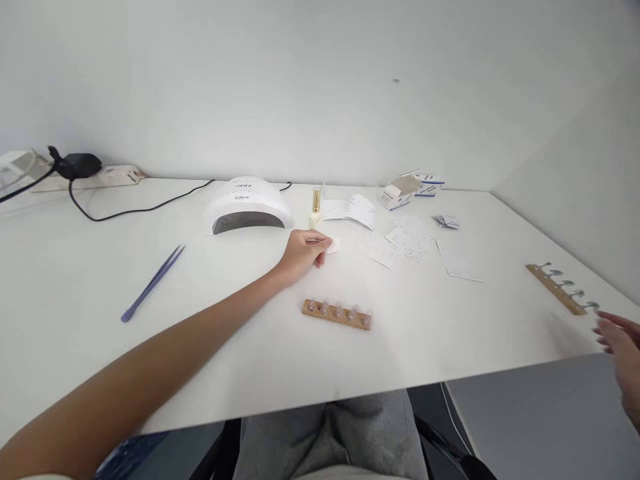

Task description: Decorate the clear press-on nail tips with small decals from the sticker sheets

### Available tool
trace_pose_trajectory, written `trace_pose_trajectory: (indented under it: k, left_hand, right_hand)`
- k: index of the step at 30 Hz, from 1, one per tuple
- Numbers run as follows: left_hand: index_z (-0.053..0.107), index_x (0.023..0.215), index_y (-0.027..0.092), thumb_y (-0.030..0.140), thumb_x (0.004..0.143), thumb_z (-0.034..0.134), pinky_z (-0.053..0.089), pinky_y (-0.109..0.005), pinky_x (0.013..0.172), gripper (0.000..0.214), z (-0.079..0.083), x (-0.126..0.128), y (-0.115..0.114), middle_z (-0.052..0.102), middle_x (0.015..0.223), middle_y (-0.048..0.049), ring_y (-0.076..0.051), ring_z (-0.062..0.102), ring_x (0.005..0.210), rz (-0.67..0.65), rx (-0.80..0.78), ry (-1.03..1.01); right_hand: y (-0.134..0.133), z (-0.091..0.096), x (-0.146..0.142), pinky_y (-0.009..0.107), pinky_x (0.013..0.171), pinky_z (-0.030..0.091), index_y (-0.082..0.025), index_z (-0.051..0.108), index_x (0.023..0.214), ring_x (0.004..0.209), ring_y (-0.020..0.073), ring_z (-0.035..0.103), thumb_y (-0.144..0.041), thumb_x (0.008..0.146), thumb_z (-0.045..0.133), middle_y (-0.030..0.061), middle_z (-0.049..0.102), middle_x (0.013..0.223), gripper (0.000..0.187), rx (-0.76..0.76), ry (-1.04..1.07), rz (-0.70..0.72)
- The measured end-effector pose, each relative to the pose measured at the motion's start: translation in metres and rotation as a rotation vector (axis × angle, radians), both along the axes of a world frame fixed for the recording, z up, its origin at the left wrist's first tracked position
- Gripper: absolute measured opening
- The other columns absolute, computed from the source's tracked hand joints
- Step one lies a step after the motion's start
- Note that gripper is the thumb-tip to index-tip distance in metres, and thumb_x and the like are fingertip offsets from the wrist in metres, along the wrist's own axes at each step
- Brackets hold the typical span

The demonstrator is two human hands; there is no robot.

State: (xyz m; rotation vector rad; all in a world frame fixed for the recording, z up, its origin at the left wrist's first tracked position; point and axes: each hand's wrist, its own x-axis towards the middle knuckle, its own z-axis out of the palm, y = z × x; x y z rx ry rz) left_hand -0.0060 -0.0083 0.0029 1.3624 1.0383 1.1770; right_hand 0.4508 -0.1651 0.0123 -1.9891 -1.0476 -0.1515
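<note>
My left hand (304, 252) reaches across the white table (100, 347) and pinches a small white pad (332, 246), just in front of a small bottle with a gold cap (315, 208). Nearer to me lies a wooden strip holding several nail tips (338, 313). My right hand (621, 347) hovers at the table's right edge with its fingers spread, holding nothing. It is close to a second wooden strip of nail tips (561, 288).
A white nail lamp (248, 205) stands at the back centre, its cable running left to a power strip (100, 177). Purple tweezers (153, 283) lie at left. Sticker sheets (400, 243) and small boxes (406, 189) are scattered at back right.
</note>
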Motion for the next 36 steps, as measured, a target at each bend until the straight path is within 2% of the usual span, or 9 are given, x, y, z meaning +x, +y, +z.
trace_pose_trajectory:
  k: [2, 4, 6, 9, 12, 16, 23, 29, 36]
  left_hand:
    - [0.067, 0.069, 0.01, 0.027, 0.075, 0.066, 0.04, -0.025, 0.047, 0.018, -0.002, 0.0, 0.001, 0.054, 0.046, -0.0009, -0.009, 0.047, 0.042, -0.004, -0.001, -0.006]
    - [0.068, 0.07, 0.01, 0.027, 0.075, 0.066, 0.04, -0.025, 0.046, 0.017, -0.003, 0.0, 0.001, 0.054, 0.046, -0.0007, -0.009, 0.047, 0.041, -0.003, -0.001, -0.013]
    - [0.068, 0.071, 0.01, 0.027, 0.074, 0.067, 0.04, -0.025, 0.045, 0.018, -0.004, 0.001, 0.002, 0.054, 0.046, -0.0005, -0.009, 0.047, 0.04, 0.001, 0.001, -0.018]
    - [0.068, 0.07, 0.01, 0.028, 0.074, 0.067, 0.04, -0.025, 0.045, 0.018, -0.006, 0.001, 0.002, 0.053, 0.045, -0.0005, -0.009, 0.047, 0.039, 0.003, 0.005, -0.022]
    - [0.068, 0.069, 0.01, 0.028, 0.074, 0.067, 0.04, -0.025, 0.045, 0.019, -0.006, 0.001, 0.002, 0.054, 0.045, -0.0006, -0.008, 0.047, 0.039, 0.001, 0.008, -0.025]
    - [0.067, 0.069, 0.009, 0.027, 0.074, 0.067, 0.04, -0.024, 0.045, 0.018, -0.005, 0.001, 0.002, 0.054, 0.044, -0.0006, -0.008, 0.047, 0.039, -0.003, 0.009, -0.034]
    - [0.068, 0.07, 0.009, 0.024, 0.074, 0.068, 0.04, -0.024, 0.044, 0.016, -0.005, 0.001, 0.002, 0.054, 0.043, -0.001, -0.008, 0.046, 0.037, -0.003, 0.004, -0.06]
    - [0.068, 0.068, 0.008, 0.025, 0.073, 0.069, 0.039, -0.024, 0.042, 0.017, -0.005, 0.001, 0.003, 0.054, 0.042, -0.0014, -0.009, 0.047, 0.035, 0.019, -0.005, -0.108]
    - [0.067, 0.068, 0.009, 0.024, 0.072, 0.07, 0.037, -0.025, 0.039, 0.016, -0.006, 0.0, 0.005, 0.054, 0.042, -0.0011, -0.01, 0.048, 0.035, 0.064, -0.02, -0.194]
  right_hand:
    - [0.005, 0.009, -0.036, 0.046, 0.069, 0.046, -0.035, 0.069, 0.103, 0.095, 0.0309, 0.064, -0.044, 0.072, 0.069, 0.0136, 0.068, 0.102, 0.033, -0.173, 0.076, 0.167]
    - [0.014, 0.015, -0.077, 0.045, 0.076, 0.048, -0.036, 0.069, 0.096, 0.086, 0.0271, 0.064, -0.041, 0.07, 0.072, 0.0069, 0.07, 0.095, 0.026, -0.301, 0.099, 0.429]
    - [0.023, 0.017, -0.119, 0.041, 0.076, 0.049, -0.036, 0.064, 0.106, 0.083, 0.0229, 0.061, -0.042, 0.076, 0.067, 0.0047, 0.067, 0.096, 0.03, -0.385, 0.094, 0.783]
    - [0.031, 0.012, -0.173, 0.039, 0.084, 0.047, -0.034, 0.056, 0.117, 0.094, 0.0216, 0.057, -0.04, 0.078, 0.066, 0.0047, 0.062, 0.105, 0.041, -0.525, 0.084, 1.096]
    - [0.036, 0.006, -0.208, 0.041, 0.09, 0.042, -0.031, 0.056, 0.113, 0.098, 0.0223, 0.053, -0.037, 0.077, 0.069, 0.0045, 0.06, 0.107, 0.038, -0.498, 0.078, 1.166]
    - [0.043, 0.004, -0.227, 0.04, 0.09, 0.037, -0.028, 0.061, 0.098, 0.095, 0.0215, 0.053, -0.034, 0.078, 0.069, 0.0015, 0.064, 0.1, 0.022, -0.462, 0.108, 1.232]
    - [0.051, 0.002, -0.23, 0.037, 0.083, 0.035, -0.028, 0.066, 0.086, 0.087, 0.0198, 0.054, -0.033, 0.08, 0.067, -0.0002, 0.067, 0.091, 0.009, -0.463, 0.209, 1.216]
    - [0.054, -0.002, -0.23, 0.034, 0.077, 0.038, -0.027, 0.07, 0.08, 0.082, 0.0183, 0.053, -0.034, 0.077, 0.069, 0.0008, 0.066, 0.089, 0.007, -0.449, 0.248, 1.195]
    - [0.062, 0.006, -0.236, 0.03, 0.067, 0.037, -0.027, 0.072, 0.075, 0.077, 0.0167, 0.049, -0.032, 0.075, 0.07, 0.0012, 0.066, 0.085, 0.006, -0.516, 0.321, 1.198]
